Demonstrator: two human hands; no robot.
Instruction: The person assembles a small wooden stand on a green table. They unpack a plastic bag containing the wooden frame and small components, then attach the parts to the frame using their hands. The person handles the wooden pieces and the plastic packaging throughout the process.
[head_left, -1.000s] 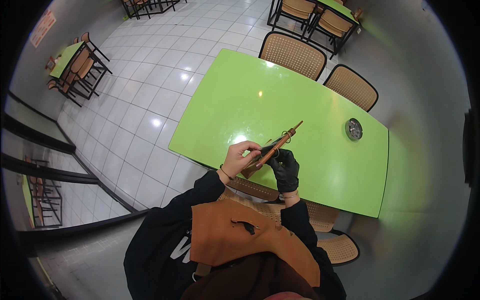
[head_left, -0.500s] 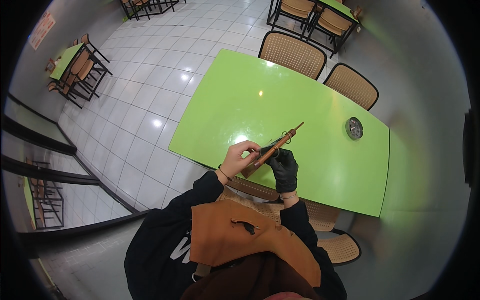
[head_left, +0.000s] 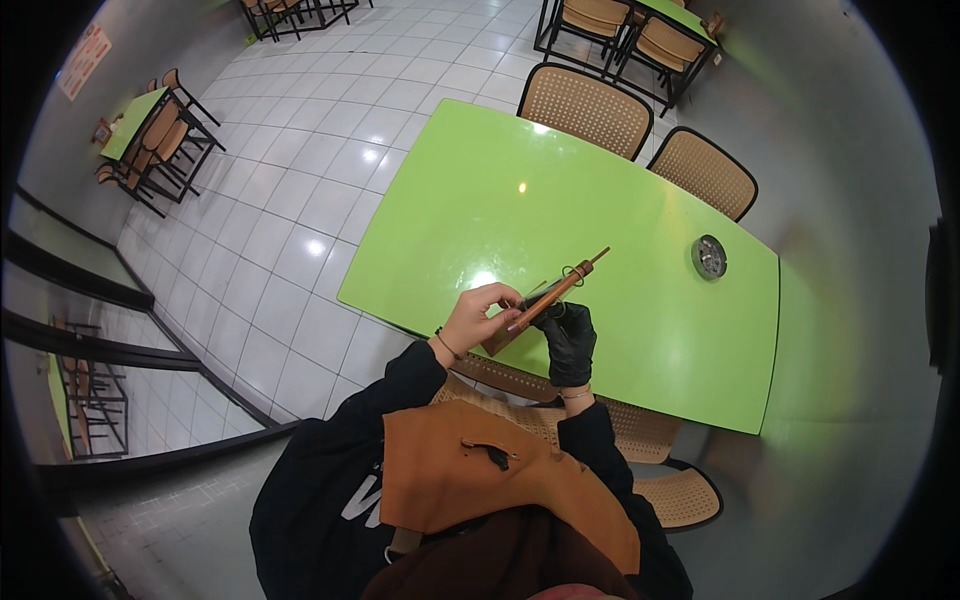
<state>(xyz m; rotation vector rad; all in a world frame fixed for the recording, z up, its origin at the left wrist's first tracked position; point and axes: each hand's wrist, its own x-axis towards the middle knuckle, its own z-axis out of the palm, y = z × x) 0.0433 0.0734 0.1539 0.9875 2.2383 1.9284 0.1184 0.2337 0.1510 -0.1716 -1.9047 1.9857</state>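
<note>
In front of me, over the near edge of the green table (head_left: 430, 215), I hold a slim brown wooden-looking piece (head_left: 555, 295). It slants up to the right, with a thin rod at its far end and a thin loop around it near that end. A dark part lies along its left side. My right hand (head_left: 570, 345), in a black glove, is closed around it from below and the right. My bare left hand (head_left: 482, 315) pinches at its near left side with thumb and fingers. What lies between those fingertips is too small to make out.
A round metal ashtray (head_left: 709, 257) stands toward the table's right end. Cane-seat chairs (head_left: 587, 108) line the far side, and another chair (head_left: 680, 497) is close by my right. A tan bag (head_left: 480, 460) lies across my front. Glass panels (head_left: 110, 350) are at the left.
The brown piece has shifted very slightly. A loop that crossed its middle no longer shows there, and a thin strand now stands off its left side. Both hands stay nearly in place.
</note>
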